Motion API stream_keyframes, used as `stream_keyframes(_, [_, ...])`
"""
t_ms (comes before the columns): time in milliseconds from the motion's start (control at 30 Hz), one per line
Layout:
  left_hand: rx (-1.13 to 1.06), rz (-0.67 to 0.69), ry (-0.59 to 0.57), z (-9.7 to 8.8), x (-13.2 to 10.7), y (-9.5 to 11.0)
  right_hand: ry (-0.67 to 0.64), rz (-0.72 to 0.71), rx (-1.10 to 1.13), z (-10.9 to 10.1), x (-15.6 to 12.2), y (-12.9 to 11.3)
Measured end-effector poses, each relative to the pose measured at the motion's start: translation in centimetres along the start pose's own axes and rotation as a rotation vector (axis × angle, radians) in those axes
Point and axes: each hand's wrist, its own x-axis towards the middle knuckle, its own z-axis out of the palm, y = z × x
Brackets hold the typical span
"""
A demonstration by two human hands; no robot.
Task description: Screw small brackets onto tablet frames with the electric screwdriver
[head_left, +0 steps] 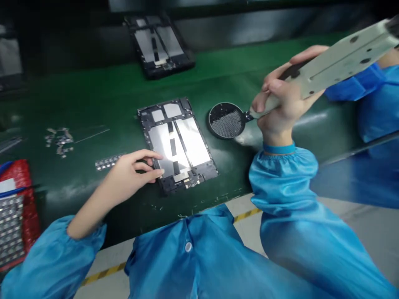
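An opened tablet frame point(177, 143) with silvery panels lies on the green belt point(93, 99) in front of me. My left hand point(132, 172) rests at its lower left edge, thumb and fingers curled onto the frame. My right hand point(280, 106) is raised to the right of the frame and closed round a pale tool handle point(268, 106). The handle joins a long pale plate with holes point(343, 58) that runs up to the right. The tool's tip sits at the rim of a round black dish point(226, 120) with a dotted floor.
A second tablet frame point(158, 43) lies farther back on the belt. Small metal parts point(59, 141) and a strip of parts point(107, 162) lie to the left. A red tray of parts point(14, 216) sits at far left. Another person's blue sleeve point(374, 99) is at right.
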Motion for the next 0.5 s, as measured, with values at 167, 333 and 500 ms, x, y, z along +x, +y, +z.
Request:
stream_keyframes(167, [0.123, -0.006, 0.044, -0.4, -0.3, 0.5, 0.018, -0.070, 0.139, 1.0, -0.2, 0.1])
stream_keyframes(333, [0.116, 0.032, 0.090, 0.0, -0.9, 0.4, -0.015, -0.039, 0.160, 1.5, -0.6, -1.3])
stream_keyframes(500, [0.088, 0.085, 0.074, -0.1, -0.8, -0.1, -0.030, -0.009, 0.162, 1.2, -0.6, -0.7])
